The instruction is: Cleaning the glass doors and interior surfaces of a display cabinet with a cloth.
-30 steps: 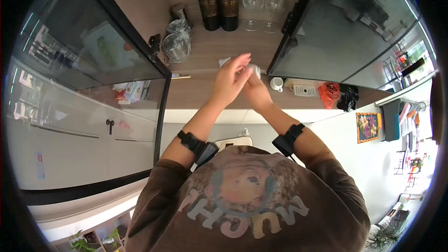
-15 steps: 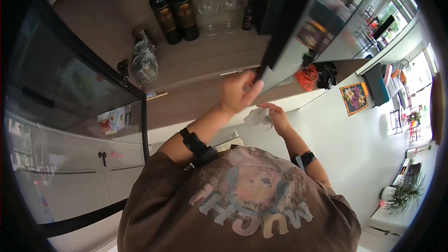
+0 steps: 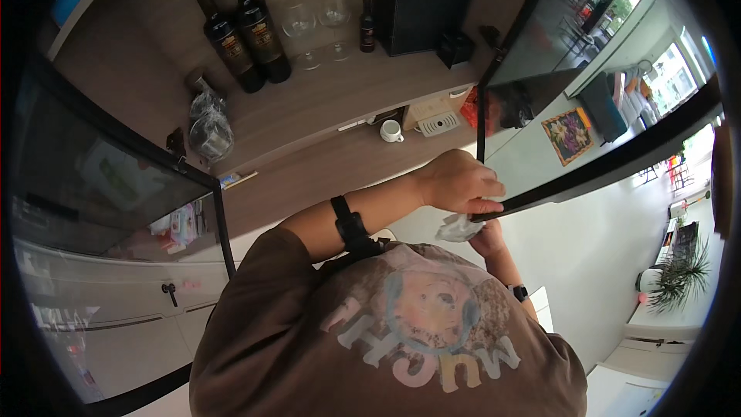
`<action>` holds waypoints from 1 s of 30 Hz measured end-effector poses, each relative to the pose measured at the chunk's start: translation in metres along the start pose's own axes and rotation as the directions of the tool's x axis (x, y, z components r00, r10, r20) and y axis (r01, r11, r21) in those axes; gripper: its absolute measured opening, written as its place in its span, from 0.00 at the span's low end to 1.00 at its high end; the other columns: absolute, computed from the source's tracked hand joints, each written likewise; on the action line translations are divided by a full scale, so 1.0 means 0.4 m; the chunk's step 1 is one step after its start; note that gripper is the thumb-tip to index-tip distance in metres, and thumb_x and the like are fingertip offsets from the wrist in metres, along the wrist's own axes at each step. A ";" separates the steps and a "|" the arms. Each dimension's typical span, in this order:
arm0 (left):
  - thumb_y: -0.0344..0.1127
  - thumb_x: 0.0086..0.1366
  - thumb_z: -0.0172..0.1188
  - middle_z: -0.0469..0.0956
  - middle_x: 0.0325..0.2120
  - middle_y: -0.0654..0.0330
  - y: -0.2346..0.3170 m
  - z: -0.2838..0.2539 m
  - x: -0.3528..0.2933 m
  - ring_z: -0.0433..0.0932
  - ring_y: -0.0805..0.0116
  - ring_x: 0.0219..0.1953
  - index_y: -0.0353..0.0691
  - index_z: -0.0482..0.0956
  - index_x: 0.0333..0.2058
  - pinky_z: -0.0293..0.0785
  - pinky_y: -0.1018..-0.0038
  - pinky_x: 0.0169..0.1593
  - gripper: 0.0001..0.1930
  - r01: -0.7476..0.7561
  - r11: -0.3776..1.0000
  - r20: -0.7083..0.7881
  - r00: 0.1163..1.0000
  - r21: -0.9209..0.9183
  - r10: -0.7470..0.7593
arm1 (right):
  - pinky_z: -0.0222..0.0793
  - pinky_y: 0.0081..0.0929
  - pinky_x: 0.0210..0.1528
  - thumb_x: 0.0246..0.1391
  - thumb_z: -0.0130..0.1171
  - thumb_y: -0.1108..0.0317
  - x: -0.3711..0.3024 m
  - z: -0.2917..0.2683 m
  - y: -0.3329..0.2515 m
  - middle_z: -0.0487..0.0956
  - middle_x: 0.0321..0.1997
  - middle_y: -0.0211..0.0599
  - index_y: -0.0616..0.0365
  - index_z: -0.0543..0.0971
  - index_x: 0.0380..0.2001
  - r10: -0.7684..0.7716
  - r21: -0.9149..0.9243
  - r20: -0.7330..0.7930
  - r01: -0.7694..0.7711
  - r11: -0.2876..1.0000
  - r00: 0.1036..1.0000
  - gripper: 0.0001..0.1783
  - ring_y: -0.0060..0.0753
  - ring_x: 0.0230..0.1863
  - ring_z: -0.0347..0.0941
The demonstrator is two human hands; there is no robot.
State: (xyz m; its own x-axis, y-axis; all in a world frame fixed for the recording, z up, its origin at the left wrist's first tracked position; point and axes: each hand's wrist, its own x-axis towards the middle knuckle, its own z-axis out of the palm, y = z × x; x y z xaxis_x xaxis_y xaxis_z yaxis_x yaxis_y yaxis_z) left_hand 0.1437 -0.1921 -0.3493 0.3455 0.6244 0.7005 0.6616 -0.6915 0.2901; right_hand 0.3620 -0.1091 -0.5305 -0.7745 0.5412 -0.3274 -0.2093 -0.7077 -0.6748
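Observation:
My left hand (image 3: pixel 461 181) is closed on the near corner of a black-framed glass cabinet door (image 3: pixel 610 166) that stands swung out to the right. Just below it, my right hand (image 3: pixel 489 240) is partly hidden behind the door's corner and grips a crumpled white cloth or tissue (image 3: pixel 458 228). The opposite glass door (image 3: pixel 116 177) is also swung out, on the left. Between the two doors lies the wooden cabinet interior, with a shelf (image 3: pixel 309 116) in front of me.
On the shelf stand two dark bottles (image 3: pixel 262 38), two stemmed glasses (image 3: pixel 335 15), a small bottle (image 3: pixel 367 27), a black box (image 3: pixel 421 0) and a plastic-wrapped item (image 3: pixel 210 127). Lower down sits a white cup (image 3: pixel 391 131) beside a drip tray (image 3: pixel 438 124). A potted plant (image 3: pixel 679 278) stands far right.
My left hand has moved right and toward me, swinging the right door wider. The white cup and drip tray have come into view. My right hand still holds the white cloth or tissue.

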 end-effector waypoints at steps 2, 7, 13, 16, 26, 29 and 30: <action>0.42 0.60 0.65 0.80 0.28 0.62 -0.043 0.022 -0.028 0.80 0.58 0.29 0.46 0.81 0.34 0.75 0.66 0.32 0.08 0.065 0.998 -0.019 0.998 -0.004 -0.065 | 0.71 0.39 0.52 0.59 0.56 0.59 -0.022 -0.004 -0.045 0.77 0.44 0.38 0.56 0.78 0.33 -0.029 -0.053 0.113 0.036 0.998 0.993 0.11 0.39 0.45 0.75; 0.37 0.63 0.60 0.81 0.31 0.59 -0.183 -0.028 -0.137 0.81 0.56 0.36 0.48 0.82 0.37 0.76 0.62 0.38 0.05 0.455 0.880 -0.337 0.856 0.133 -0.392 | 0.70 0.40 0.45 0.63 0.48 0.53 -0.061 -0.077 -0.100 0.72 0.34 0.35 0.51 0.71 0.23 -0.093 0.094 -0.035 0.096 0.991 0.995 0.18 0.41 0.39 0.71; 0.33 0.64 0.58 0.81 0.32 0.57 -0.318 -0.191 -0.313 0.78 0.54 0.38 0.45 0.81 0.37 0.74 0.63 0.40 0.05 0.706 0.645 -0.495 0.688 0.291 -0.530 | 0.73 0.44 0.47 0.65 0.48 0.56 -0.047 -0.200 -0.180 0.77 0.39 0.34 0.49 0.73 0.26 -0.183 0.069 -0.076 0.188 0.980 0.980 0.15 0.41 0.43 0.74; 0.32 0.63 0.58 0.80 0.31 0.57 -0.337 -0.244 -0.374 0.77 0.54 0.37 0.44 0.81 0.37 0.73 0.61 0.41 0.05 0.719 0.593 -0.546 0.680 0.363 -0.490 | 0.73 0.43 0.48 0.64 0.49 0.57 -0.033 -0.239 -0.208 0.78 0.37 0.34 0.50 0.75 0.27 -0.211 0.068 -0.131 0.221 0.973 0.969 0.14 0.38 0.42 0.74; 0.38 0.58 0.65 0.77 0.49 0.52 -0.429 -0.148 -0.208 0.73 0.50 0.54 0.44 0.72 0.55 0.71 0.62 0.57 0.25 0.730 0.659 -0.309 0.679 0.182 -0.666 | 0.73 0.41 0.48 0.64 0.50 0.59 -0.019 -0.284 -0.226 0.79 0.36 0.34 0.52 0.77 0.30 -0.312 0.187 -0.125 0.331 0.925 0.942 0.13 0.36 0.43 0.75; 0.42 0.53 0.71 0.69 0.57 0.42 -0.528 -0.075 -0.113 0.69 0.45 0.59 0.35 0.62 0.62 0.67 0.61 0.62 0.41 0.700 0.691 -0.298 0.708 0.181 -0.640 | 0.73 0.41 0.50 0.64 0.49 0.60 -0.027 -0.259 -0.232 0.79 0.37 0.34 0.51 0.77 0.29 -0.313 0.135 -0.065 0.320 0.938 0.947 0.12 0.39 0.44 0.75; 0.42 0.53 0.71 0.69 0.57 0.42 -0.559 -0.059 -0.077 0.69 0.45 0.59 0.35 0.62 0.62 0.67 0.61 0.62 0.41 0.692 0.699 -0.294 0.716 0.181 -0.634 | 0.73 0.41 0.50 0.64 0.49 0.60 -0.027 -0.260 -0.231 0.79 0.37 0.34 0.51 0.77 0.29 -0.323 0.136 -0.069 0.330 0.934 0.944 0.12 0.39 0.44 0.75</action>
State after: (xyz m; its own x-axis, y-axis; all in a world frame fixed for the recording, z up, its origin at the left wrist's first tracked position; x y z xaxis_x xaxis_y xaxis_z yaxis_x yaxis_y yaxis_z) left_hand -0.0304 -0.0652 -0.4204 -0.3673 0.7784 0.5091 0.8215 0.0149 0.5700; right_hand 0.4519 -0.0023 -0.5333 -0.6222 0.7709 -0.1365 -0.5321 -0.5443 -0.6485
